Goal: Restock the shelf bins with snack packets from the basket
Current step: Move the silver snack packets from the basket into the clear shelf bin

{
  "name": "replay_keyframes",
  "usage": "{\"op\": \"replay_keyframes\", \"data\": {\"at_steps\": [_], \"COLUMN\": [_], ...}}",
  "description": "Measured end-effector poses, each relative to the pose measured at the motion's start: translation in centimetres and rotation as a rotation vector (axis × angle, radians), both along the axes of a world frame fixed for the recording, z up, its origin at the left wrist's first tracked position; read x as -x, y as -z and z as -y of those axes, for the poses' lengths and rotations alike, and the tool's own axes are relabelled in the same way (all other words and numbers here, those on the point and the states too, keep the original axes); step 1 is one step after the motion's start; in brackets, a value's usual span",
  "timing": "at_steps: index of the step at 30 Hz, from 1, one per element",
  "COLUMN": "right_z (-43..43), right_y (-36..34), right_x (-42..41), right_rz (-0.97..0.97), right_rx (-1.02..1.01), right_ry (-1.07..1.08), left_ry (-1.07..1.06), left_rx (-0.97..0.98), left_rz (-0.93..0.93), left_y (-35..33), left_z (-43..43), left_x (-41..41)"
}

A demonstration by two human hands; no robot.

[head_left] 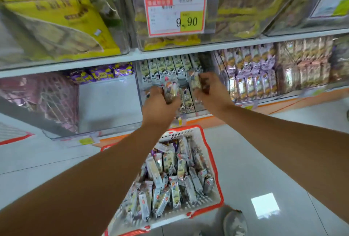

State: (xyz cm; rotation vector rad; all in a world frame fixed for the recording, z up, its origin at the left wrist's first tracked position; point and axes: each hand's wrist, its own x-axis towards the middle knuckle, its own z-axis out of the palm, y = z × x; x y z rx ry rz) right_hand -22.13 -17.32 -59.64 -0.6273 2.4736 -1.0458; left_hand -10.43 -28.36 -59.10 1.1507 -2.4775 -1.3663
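Both my hands reach into the clear middle shelf bin (pixel 140 92), which holds rows of upright grey-green snack packets (pixel 170 67). My left hand (pixel 158 103) grips a snack packet (pixel 171 91) held upright. My right hand (pixel 209 90) grips another packet (pixel 195 81) just to the right of it. Below my arms, a white basket with red trim (pixel 213 167) sits on the floor, filled with several similar packets (pixel 170 184).
The clear bin on the left (pixel 105 107) holds a few purple packets (pixel 103 74) at its back. A bin of lilac packets (pixel 251 73) stands to the right. Above, bins of yellow bags carry a 9.90 price tag (pixel 174 14). My shoe (pixel 235 222) is near the basket.
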Motion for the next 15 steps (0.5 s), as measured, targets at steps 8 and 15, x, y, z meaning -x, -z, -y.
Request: {"op": "replay_keyframes", "data": {"at_steps": [8,15], "right_z": [2.2,2.7], "right_y": [5.1,6.0], "right_x": [1.9,2.5], "right_rz": [0.073,0.013], "right_rx": [-0.214,-0.294], "right_ry": [0.049,-0.002], "left_ry": [-0.054,0.02], "left_rx": [-0.044,-0.043], "left_rz": [0.077,0.174], "left_y": [2.8,4.3], "left_z": [2.2,2.9], "left_x": [2.2,3.6]}}
